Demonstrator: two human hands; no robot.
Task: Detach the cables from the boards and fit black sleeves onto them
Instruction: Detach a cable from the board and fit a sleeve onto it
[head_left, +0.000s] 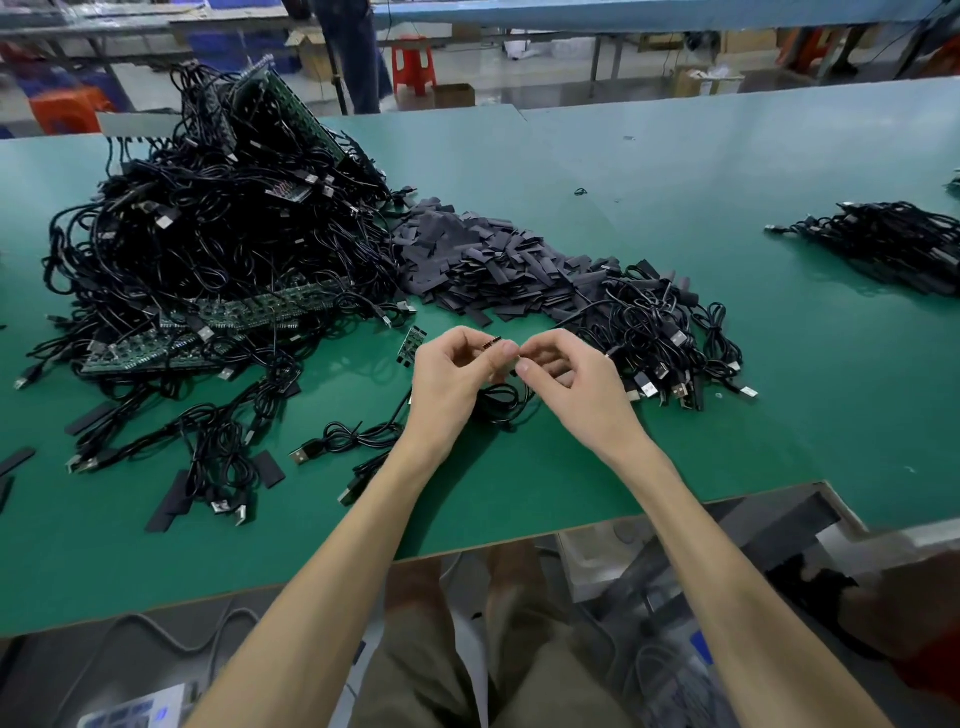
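My left hand (451, 379) and my right hand (563, 371) meet above the green table (675, 171). Between their fingertips they pinch a small dark part (492, 342) at the end of a black cable; its coil (501, 400) hangs below the hands. A small green board piece (412, 344) lies just left of my left hand. To the left rises a big tangle of black cables on green boards (218, 228). Behind the hands spreads a heap of flat black sleeves (488, 265).
A pile of cables with USB plugs (665, 338) lies right of the hands, another bundle (883, 244) at the far right. Loose cables and sleeves (218, 457) scatter at the front left. The table's front edge (519, 540) runs close below my forearms.
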